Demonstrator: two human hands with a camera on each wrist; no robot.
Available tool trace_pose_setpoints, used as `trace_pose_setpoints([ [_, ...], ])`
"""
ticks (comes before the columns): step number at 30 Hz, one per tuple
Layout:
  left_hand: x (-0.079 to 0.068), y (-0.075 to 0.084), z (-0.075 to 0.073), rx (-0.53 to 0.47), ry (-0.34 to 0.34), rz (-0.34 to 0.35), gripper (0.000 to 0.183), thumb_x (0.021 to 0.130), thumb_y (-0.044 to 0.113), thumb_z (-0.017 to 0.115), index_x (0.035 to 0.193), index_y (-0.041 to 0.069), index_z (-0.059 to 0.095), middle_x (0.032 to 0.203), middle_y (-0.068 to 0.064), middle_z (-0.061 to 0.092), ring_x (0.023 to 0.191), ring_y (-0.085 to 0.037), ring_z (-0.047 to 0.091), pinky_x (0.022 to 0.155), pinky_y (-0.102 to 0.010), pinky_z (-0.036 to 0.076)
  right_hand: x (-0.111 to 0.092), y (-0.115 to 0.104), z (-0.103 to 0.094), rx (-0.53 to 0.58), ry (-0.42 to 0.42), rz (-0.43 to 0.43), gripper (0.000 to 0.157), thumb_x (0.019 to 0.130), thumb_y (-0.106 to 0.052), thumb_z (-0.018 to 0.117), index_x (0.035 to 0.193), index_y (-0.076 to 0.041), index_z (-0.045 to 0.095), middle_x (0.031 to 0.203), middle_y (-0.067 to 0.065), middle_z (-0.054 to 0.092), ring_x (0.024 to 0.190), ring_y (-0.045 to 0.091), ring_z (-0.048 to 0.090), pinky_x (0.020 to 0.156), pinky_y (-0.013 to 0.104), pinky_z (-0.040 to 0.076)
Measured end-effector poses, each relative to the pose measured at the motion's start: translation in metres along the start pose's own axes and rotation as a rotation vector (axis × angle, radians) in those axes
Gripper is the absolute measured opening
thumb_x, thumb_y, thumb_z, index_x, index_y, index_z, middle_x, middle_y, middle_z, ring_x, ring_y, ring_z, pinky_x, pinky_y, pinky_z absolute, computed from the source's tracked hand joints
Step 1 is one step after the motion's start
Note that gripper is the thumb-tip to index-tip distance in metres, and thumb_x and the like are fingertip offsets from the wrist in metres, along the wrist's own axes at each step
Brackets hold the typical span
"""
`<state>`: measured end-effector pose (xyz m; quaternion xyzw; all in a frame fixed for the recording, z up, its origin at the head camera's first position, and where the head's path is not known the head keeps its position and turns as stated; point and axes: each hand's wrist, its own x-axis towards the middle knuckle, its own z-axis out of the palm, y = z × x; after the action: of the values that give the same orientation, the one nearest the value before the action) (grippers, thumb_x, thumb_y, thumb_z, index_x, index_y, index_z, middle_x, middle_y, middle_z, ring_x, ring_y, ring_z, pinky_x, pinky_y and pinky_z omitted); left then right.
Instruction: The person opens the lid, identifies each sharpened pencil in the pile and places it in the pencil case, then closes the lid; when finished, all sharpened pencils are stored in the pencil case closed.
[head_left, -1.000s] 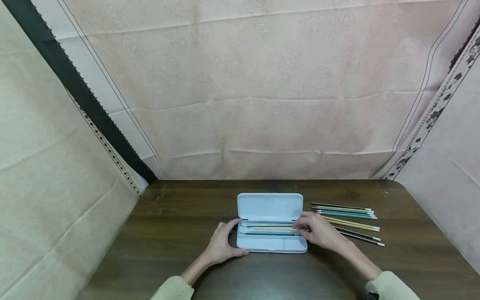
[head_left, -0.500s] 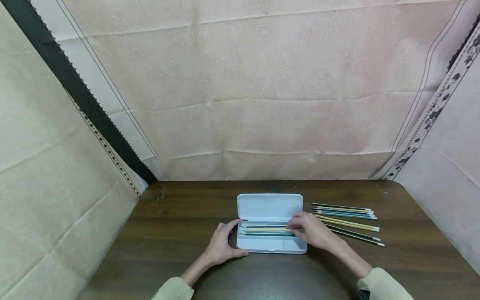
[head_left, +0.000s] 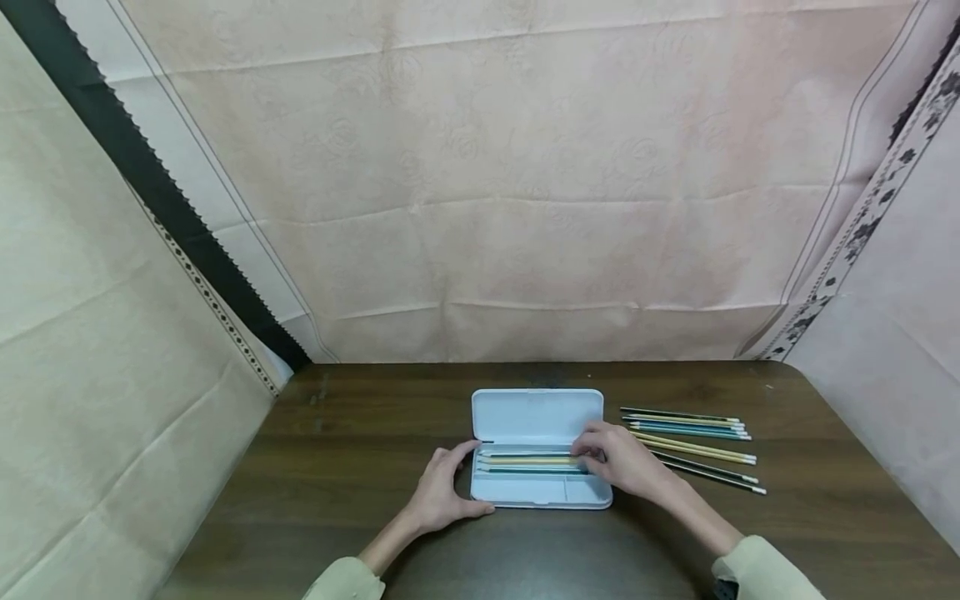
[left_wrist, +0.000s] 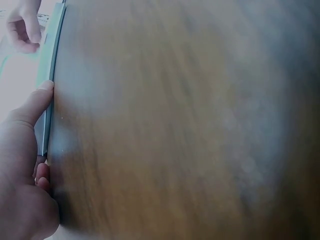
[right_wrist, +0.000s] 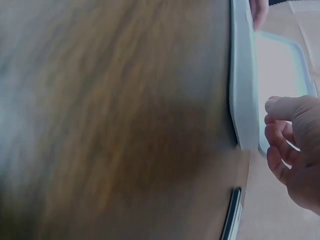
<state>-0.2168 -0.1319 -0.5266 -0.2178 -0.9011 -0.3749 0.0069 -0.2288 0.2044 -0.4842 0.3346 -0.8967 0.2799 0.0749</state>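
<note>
A pale blue pencil case (head_left: 513, 493) lies on the table with its lid (head_left: 537, 417) raised at the back. My left hand (head_left: 438, 493) grips its left end, thumb at the front edge and fingers near the hinge corner; in the left wrist view the thumb (left_wrist: 37, 102) rests along the case's side. Over the right part of the case, my right hand (head_left: 626, 460) pinches the right end of a yellow pencil (head_left: 532, 460). That pencil lies among several teal and dark pencils (head_left: 525, 471) in the long compartment. My right fingers cover their right ends.
Right of the case, several loose pencils (head_left: 693, 427) in black, yellow and teal lie on the brown wooden table (head_left: 360, 433). Some yellow ones (head_left: 712, 452) and black ones (head_left: 720, 477) reach behind my right forearm. Fabric walls (head_left: 525, 208) enclose the table.
My right hand has moved slightly left with the yellow pencil, which now sits further left in the compartment. My left hand keeps its hold on the case.
</note>
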Motion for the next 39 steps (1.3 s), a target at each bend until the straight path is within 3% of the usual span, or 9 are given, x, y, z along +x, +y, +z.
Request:
trace_pose_setpoints([
  [5,-0.002,0.000,0.001,0.000,0.008,-0.006,0.093,0.068,0.044,0.092,0.144,0.014,0.050,0.113,-0.005,0.051,0.102,-0.021,0.045,0.081,-0.040,0.042,-0.014,0.009,-0.013,-0.009,0.067,0.008,0.018,0.083,0.004,0.078,0.096,-0.008,0.077,0.092,-0.004,0.065,0.077,0.007,0.056,0.067,0.027,0.052],
  [15,-0.001,-0.001,0.001,-0.002,0.006,-0.001,0.093,0.068,0.045,0.092,0.145,0.014,0.050,0.112,-0.004,0.051,0.101,-0.020,0.045,0.081,-0.040,0.042,-0.057,0.053,-0.056,-0.092,0.270,-0.102,0.029,0.071,0.016,0.078,0.089,-0.006,0.073,0.084,-0.002,0.065,0.070,0.002,0.054,0.056,0.023,0.046],
  [20,0.000,-0.001,0.001,-0.007,0.008,0.003,0.092,0.068,0.045,0.091,0.145,0.014,0.050,0.112,-0.004,0.051,0.101,-0.020,0.045,0.081,-0.040,0.042,-0.081,0.078,-0.074,-0.135,0.317,-0.053,0.030,0.072,0.017,0.078,0.089,-0.007,0.073,0.082,-0.002,0.063,0.069,0.001,0.051,0.057,0.017,0.042],
  [27,0.000,0.001,0.001,-0.006,0.005,0.008,0.092,0.069,0.045,0.091,0.145,0.014,0.050,0.114,-0.004,0.052,0.101,-0.020,0.044,0.080,-0.039,0.042,-0.104,0.101,-0.080,-0.184,0.340,0.038,0.033,0.069,0.017,0.080,0.089,-0.009,0.073,0.084,-0.002,0.063,0.072,0.003,0.054,0.061,0.015,0.042],
  [35,0.000,0.000,0.002,-0.007,0.008,0.021,0.093,0.069,0.047,0.090,0.145,0.013,0.050,0.116,-0.005,0.053,0.101,-0.019,0.044,0.081,-0.039,0.042,-0.113,0.115,-0.086,-0.310,0.352,0.067,0.034,0.067,0.010,0.084,0.092,-0.010,0.075,0.092,0.001,0.065,0.081,0.026,0.059,0.061,0.036,0.044],
  [39,0.000,-0.002,0.002,0.003,0.017,0.026,0.092,0.069,0.047,0.090,0.145,0.013,0.050,0.117,-0.004,0.053,0.100,-0.018,0.044,0.081,-0.038,0.043,-0.115,0.121,-0.087,-0.328,0.355,0.060,0.035,0.065,0.010,0.084,0.091,-0.011,0.075,0.091,0.001,0.065,0.081,0.027,0.060,0.062,0.040,0.045],
])
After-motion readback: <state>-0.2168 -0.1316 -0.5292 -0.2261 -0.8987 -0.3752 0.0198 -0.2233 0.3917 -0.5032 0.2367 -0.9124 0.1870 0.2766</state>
